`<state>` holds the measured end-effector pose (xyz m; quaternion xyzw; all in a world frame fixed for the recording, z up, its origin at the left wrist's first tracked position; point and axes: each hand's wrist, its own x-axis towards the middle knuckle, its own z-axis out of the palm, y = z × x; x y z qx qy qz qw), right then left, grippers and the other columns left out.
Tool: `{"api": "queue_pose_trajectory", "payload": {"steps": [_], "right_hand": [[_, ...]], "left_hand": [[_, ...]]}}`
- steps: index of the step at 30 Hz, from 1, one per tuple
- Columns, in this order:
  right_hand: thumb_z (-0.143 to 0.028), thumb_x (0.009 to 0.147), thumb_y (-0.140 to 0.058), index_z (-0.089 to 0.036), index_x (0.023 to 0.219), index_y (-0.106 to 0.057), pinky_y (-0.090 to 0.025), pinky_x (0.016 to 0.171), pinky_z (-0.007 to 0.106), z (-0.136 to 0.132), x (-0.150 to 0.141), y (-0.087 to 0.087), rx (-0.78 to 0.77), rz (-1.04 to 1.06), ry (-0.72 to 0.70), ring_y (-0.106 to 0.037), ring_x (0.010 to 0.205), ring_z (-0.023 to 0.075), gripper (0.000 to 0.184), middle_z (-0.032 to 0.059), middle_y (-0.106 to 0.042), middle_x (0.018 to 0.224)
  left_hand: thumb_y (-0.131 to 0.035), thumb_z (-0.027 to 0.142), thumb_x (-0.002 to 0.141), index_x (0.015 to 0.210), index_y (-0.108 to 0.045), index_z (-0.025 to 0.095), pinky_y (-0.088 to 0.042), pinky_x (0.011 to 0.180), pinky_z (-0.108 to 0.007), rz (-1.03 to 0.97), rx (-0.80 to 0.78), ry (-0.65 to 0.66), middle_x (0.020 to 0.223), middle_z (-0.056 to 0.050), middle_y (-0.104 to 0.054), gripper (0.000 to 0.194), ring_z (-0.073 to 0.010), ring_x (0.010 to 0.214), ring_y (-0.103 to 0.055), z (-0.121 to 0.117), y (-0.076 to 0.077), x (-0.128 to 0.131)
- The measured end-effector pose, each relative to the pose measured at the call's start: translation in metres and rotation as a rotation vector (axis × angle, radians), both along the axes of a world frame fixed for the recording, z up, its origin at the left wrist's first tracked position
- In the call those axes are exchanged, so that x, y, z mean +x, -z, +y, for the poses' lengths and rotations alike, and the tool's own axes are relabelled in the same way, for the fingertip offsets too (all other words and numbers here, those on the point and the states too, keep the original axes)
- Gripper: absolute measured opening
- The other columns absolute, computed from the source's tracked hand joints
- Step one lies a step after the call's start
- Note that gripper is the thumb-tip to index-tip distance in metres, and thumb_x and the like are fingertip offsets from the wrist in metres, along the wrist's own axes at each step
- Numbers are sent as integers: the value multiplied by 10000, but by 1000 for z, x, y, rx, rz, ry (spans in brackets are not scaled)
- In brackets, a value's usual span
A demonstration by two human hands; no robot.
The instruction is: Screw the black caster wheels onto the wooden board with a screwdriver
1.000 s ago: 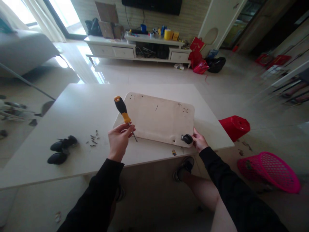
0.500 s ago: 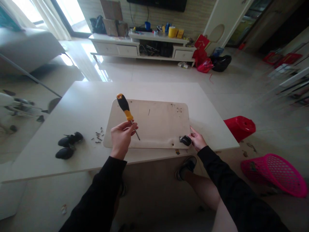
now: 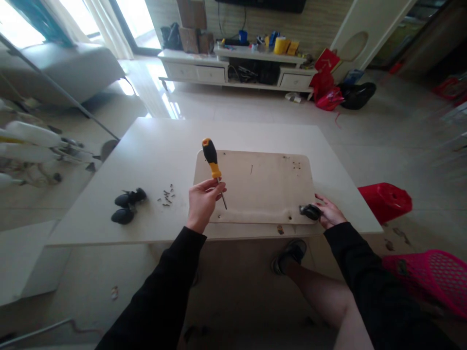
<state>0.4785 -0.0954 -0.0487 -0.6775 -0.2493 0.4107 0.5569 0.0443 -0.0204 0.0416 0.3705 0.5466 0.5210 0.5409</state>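
My left hand (image 3: 203, 201) pinches the shank of a screwdriver (image 3: 211, 158) with a black and yellow handle. Its handle points up and its tip hangs over a pale rounded board (image 3: 255, 189). At the board's near right corner, my right hand (image 3: 330, 212) has its fingers closed on a black caster wheel (image 3: 311, 211). Holes show near the board's corners, and a thin dark mark or pin lies toward its middle. Several screws (image 3: 167, 195) are scattered left of the board. Farther left sit more black casters (image 3: 127, 205).
The board lies on a white table (image 3: 160, 146) near its front edge. A red stool or bucket (image 3: 386, 201) and a pink mesh basket (image 3: 434, 279) stand on the floor at the right. A low TV cabinet (image 3: 204, 73) is against the far wall.
The view has swung left, so everything sits farther right in the picture. My left hand still holds the screwdriver, and my right hand stays on the caster at the board's corner.
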Motion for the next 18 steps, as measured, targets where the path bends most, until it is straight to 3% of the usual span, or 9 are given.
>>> {"api": "queue_pose_trajectory", "payload": {"steps": [3, 5, 8, 11, 13, 16, 18], "right_hand": [[-169, 599, -857, -188, 887, -716, -595, 568, 273, 5, 14, -23, -20, -50, 122, -750, 705, 192, 321, 56, -765, 779], [-197, 667, -780, -210, 858, -683, -506, 544, 186, 10, 14, -40, 72, -150, 290, -708, 722, 128, 215, 0, -728, 784], [-220, 689, -751, -224, 869, -690, -502, 620, 159, 15, -15, -69, 235, -266, 403, -689, 786, 87, 190, -33, -726, 848], [-306, 710, -827, -230, 898, -728, -584, 704, 239, 16, -79, -95, 391, -253, 129, -725, 781, 131, 226, -21, -743, 815], [-403, 749, -862, -252, 1020, -745, -618, 756, 274, 15, -126, -106, 387, -108, -107, -773, 869, 163, 332, 7, -795, 925], [-578, 733, -901, -297, 1211, -710, -653, 840, 340, 15, -176, -110, 312, 131, -316, -802, 1059, 227, 586, 58, -821, 1190], [-626, 727, -899, -309, 1223, -698, -657, 851, 365, 17, -193, -108, 304, 201, -391, -805, 1075, 247, 622, 63, -823, 1218]], "left_hand": [[-988, 462, 617, 1014, -846, 141, -573, 684, -291, -3, -2, 5, 858, -93, -803, 530, -220, 807, -786, -1, -1, -2], [-985, 457, 635, 1019, -848, 142, -581, 696, -303, 7, -3, 8, 871, -99, -807, 515, -227, 816, -790, -2, -1, -3], [-966, 427, 679, 1023, -858, 144, -598, 736, -332, 37, -11, 61, 868, -103, -812, 459, -238, 829, -793, -4, 1, -4], [-925, 375, 732, 985, -875, 150, -584, 727, -335, 103, 17, 196, 815, -99, -812, 342, -238, 785, -780, -11, 4, 1], [-884, 332, 771, 942, -886, 165, -556, 701, -324, 176, 70, 324, 782, -85, -811, 239, -222, 731, -751, -19, 5, 8], [-840, 288, 814, 915, -899, 194, -516, 704, -306, 287, 185, 518, 783, -54, -818, 150, -192, 707, -704, -33, 5, 18], [-830, 282, 832, 921, -903, 198, -494, 713, -296, 337, 239, 591, 786, -41, -816, 142, -176, 706, -676, -40, 4, 22]]}}
